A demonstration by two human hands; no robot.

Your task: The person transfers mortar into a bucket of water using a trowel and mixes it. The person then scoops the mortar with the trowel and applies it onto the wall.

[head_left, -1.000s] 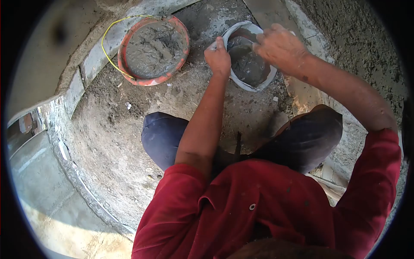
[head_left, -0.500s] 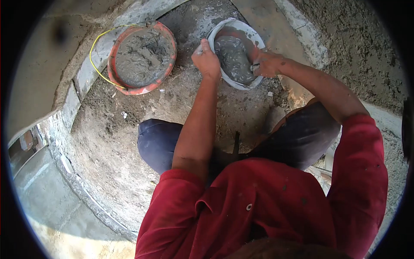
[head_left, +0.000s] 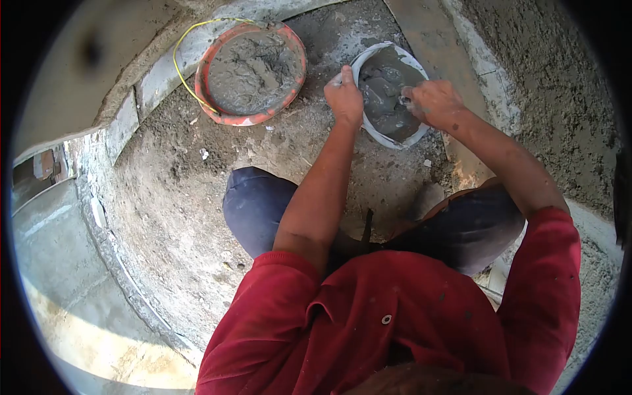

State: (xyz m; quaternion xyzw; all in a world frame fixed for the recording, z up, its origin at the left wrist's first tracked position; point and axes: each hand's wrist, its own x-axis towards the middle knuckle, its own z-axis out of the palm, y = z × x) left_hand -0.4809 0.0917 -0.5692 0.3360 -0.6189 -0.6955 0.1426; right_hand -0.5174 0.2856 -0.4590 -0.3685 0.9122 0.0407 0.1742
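Note:
A white bucket [head_left: 413, 139] sits on the rough ground in front of me, tilted a little. Wet grey mortar [head_left: 382, 89] fills its lower part, smooth and runny. My left hand [head_left: 344, 97] is closed on the bucket's left rim, thumb pointing up. Over the right side of the opening, my right hand [head_left: 434, 104] is a closed fist above the mortar. Something small shows at its fingers, but its kind is hidden. To the left stands an orange bucket [head_left: 301, 62] holding thicker, lumpy mortar [head_left: 253, 72].
A yellow wire handle [head_left: 176, 56] hangs out over the orange bucket's left side. Behind it runs a pale raised edge [head_left: 155, 85]. At right, a flat board-like strip [head_left: 438, 39] borders rough wet mortar [head_left: 553, 85]. My bent knees [head_left: 257, 204] are close below the buckets.
My right hand has risen from inside the white bucket's right wall to above the mortar. The mortar's surface has shifted. My left hand keeps the rim; the whole view has slid right.

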